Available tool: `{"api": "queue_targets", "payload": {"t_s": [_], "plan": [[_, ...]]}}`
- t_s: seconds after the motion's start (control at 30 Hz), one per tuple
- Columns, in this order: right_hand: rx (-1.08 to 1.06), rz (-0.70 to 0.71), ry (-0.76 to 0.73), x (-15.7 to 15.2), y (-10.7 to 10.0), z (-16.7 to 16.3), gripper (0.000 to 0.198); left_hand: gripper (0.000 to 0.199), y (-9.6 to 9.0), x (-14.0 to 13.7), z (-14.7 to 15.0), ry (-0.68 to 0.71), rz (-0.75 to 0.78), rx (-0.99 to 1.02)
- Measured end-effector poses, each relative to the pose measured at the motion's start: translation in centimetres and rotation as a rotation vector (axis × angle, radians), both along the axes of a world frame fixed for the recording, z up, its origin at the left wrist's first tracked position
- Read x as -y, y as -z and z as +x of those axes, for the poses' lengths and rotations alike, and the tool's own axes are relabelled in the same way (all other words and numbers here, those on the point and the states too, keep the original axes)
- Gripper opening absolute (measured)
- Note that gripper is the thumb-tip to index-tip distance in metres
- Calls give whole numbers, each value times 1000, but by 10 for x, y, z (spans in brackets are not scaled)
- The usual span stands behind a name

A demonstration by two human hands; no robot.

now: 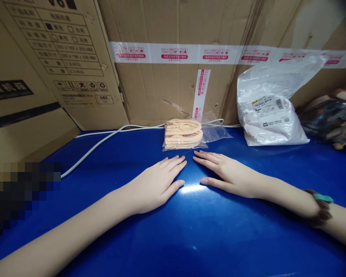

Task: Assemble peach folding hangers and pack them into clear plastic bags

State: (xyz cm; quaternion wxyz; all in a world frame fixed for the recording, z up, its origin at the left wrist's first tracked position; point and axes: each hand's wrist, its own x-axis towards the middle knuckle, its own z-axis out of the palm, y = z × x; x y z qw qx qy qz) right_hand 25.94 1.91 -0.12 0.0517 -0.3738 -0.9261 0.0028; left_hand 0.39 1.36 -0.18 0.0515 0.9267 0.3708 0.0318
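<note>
The left hand (157, 184) lies flat, palm down, fingers straight and together, holding nothing, pressed on the blue table (190, 238); the right hand (230, 175) lies the same way, open and empty, its fingertips near those of the left, not quite touching; just beyond both sets of fingertips sits a clear bag of peach plastic hangers (183, 134), near the hands but apart from them; a white cable (100, 140) runs along the table to the left of it; a white plastic parcel (269, 115) stands to the right, against the cardboard boxes (167, 84) behind; a hair tie (321, 207) circles the right wrist.
</note>
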Motion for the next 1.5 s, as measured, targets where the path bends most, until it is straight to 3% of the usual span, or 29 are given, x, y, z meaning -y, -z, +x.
{"api": "queue_targets", "payload": {"t_s": [1.13, 1.3, 1.4, 1.5], "plan": [[-87, -10, -12, 0, 2, 1, 65, 59, 1, 0, 0, 10, 9, 36], [-137, 0, -29, 1, -7, 0, 54, 49, -1, 0, 0, 37, 121, 121], [-408, 86, 70, -15, -28, 9, 33, 43, -8, -10, 1, -93, 226, 347], [-603, 116, 299, -53, -49, 25, 31, 49, -15, -39, 1, -314, 132, 573]]}}
